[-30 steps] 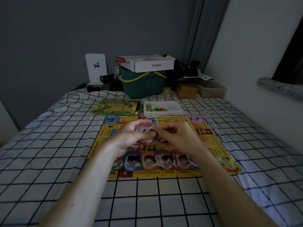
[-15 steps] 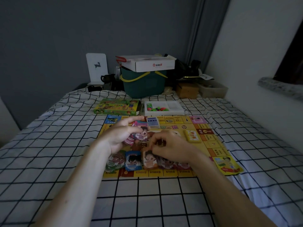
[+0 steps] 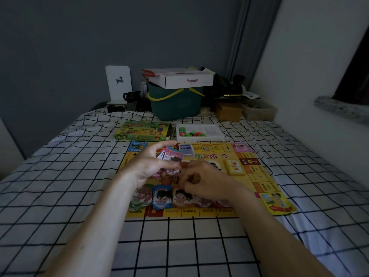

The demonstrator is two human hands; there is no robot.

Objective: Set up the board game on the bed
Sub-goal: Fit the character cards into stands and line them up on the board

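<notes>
Bedsheet (image 3: 60, 196): white, black grid lines.
Game board (image 3: 257, 176): yellow ground; blue corner square at 11 o'clock, pink corner square at 1 o'clock, red arrow on corner at 5 o'clock.
Game box (image 3: 142, 131), 12 o'clock of board: green and yellow, cartoon print.
Parts tray (image 3: 211, 134): white; green, red, blue pieces inside.
Bucket (image 3: 177, 104): dark green, yellow handle.
Carton (image 3: 185, 79) on bucket: white, red logo.
Wall (image 3: 79, 47): grey-blue.
Card fan (image 3: 171, 154): pink, blue edges.

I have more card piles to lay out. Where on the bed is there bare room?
Bare sheet lies left of the board, right of it toward the wall, and in front between the forearms. Crowded: the board's near edge with card piles, and behind it the game box and tray.
</notes>
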